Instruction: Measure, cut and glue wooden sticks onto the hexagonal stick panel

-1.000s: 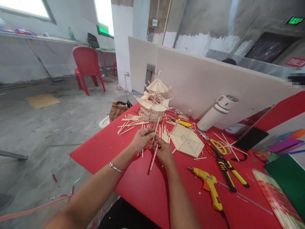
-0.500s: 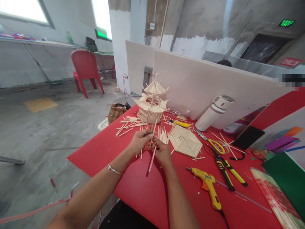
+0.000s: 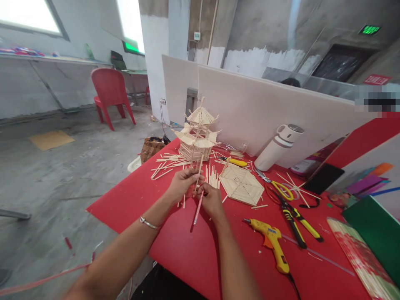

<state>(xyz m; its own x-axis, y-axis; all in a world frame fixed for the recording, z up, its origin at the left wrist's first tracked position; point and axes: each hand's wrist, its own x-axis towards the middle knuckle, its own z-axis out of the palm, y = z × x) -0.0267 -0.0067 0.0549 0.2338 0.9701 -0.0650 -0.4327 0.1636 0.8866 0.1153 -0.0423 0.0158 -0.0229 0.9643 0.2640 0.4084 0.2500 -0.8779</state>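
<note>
The left hand (image 3: 183,183) has its grip pinched shut on a thin wooden stick (image 3: 198,171), holding it nearly upright just above the bench, with the top end rising towards the model behind. The right hand (image 3: 213,201) is closed on a pink pencil (image 3: 197,211), whose upper end meets the stick where the two hands come together and whose long shaft slants down towards the person. From where I stand it looks like the stick is being marked. I can't make out the pencil tip itself, since the fingers cover it. To my eye, any mark here calls for the left hand to hold the stick dead steady while the pencil touches at one exact spot. A thin bracelet (image 3: 148,223) sits on the left wrist. Just beyond the hands a row of cut sticks (image 3: 213,175) lies on the red bench (image 3: 187,254), and a looser scatter of sticks (image 3: 165,162) lies to the left. A flat hexagonal stick panel (image 3: 241,184) lies just to the right. Behind them stands a tiered stick pagoda (image 3: 198,135). Further right are yellow-handled scissors (image 3: 283,189), black-and-yellow pliers (image 3: 296,218), a yellow glue gun (image 3: 272,245) and a white flask (image 3: 278,146) lying tilted against the white partition (image 3: 250,100). A red chair (image 3: 109,93) stands well apart on the floor.
</note>
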